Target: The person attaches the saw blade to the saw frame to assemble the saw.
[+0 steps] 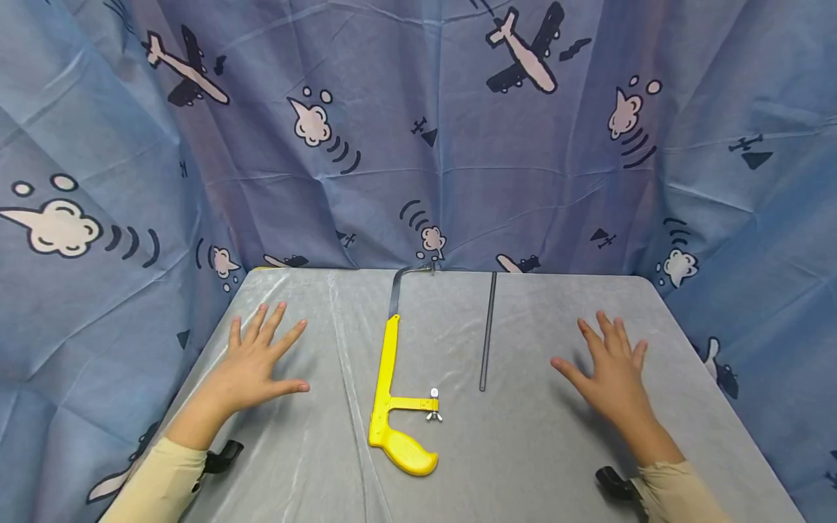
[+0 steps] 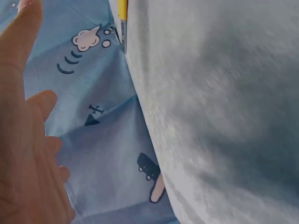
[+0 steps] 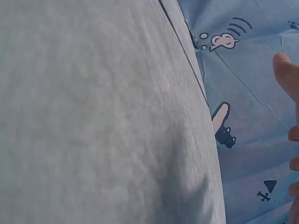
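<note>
A hacksaw frame (image 1: 386, 363) lies on the grey table (image 1: 301, 465) near the middle, its yellow handle (image 1: 410, 454) toward me and its grey metal bow reaching the far edge. A wing nut (image 1: 434, 416) sits on the short yellow arm. To the right of it lies a thin dark grey rod (image 1: 487, 331), pointing away from me. My left hand (image 1: 251, 367) is held over the left side of the table with fingers spread, holding nothing. Over the right side, my right hand (image 1: 613, 378) is likewise spread, apart from the rod and touching no object.
Blue curtains (image 1: 373, 181) printed with planes and clouds surround the table's back and sides. Black wrist straps (image 1: 224, 456) show at both sleeve cuffs. The table's far edge runs just past the tips of the frame and the rod.
</note>
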Motion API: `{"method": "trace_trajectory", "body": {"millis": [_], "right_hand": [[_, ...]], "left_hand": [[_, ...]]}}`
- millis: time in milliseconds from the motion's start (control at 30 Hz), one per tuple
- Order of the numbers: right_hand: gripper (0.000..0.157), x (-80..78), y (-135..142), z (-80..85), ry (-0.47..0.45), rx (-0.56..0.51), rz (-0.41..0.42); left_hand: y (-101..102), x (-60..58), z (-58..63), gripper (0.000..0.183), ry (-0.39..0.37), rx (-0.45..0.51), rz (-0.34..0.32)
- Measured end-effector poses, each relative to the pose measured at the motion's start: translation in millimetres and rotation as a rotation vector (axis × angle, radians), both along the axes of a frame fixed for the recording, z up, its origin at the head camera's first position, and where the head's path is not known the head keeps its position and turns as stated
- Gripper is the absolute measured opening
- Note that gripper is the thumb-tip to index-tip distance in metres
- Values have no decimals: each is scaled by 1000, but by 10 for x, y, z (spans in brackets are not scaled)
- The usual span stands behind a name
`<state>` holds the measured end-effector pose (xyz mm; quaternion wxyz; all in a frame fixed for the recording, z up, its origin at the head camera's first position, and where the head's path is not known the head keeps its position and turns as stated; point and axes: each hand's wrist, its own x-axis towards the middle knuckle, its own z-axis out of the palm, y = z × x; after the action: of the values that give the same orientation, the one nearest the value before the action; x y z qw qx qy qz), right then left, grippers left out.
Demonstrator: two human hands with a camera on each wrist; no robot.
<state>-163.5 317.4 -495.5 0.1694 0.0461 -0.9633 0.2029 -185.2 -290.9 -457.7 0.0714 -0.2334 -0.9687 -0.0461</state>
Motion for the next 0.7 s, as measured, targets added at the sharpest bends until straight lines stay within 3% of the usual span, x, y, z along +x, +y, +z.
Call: {"method": "trace_trajectory", "body": {"millis": [700], "right_hand": [[90,-42,-159,-19,36,-95,-2]], "left_hand": [[416,-60,52,111,-41,39,-74]]}}
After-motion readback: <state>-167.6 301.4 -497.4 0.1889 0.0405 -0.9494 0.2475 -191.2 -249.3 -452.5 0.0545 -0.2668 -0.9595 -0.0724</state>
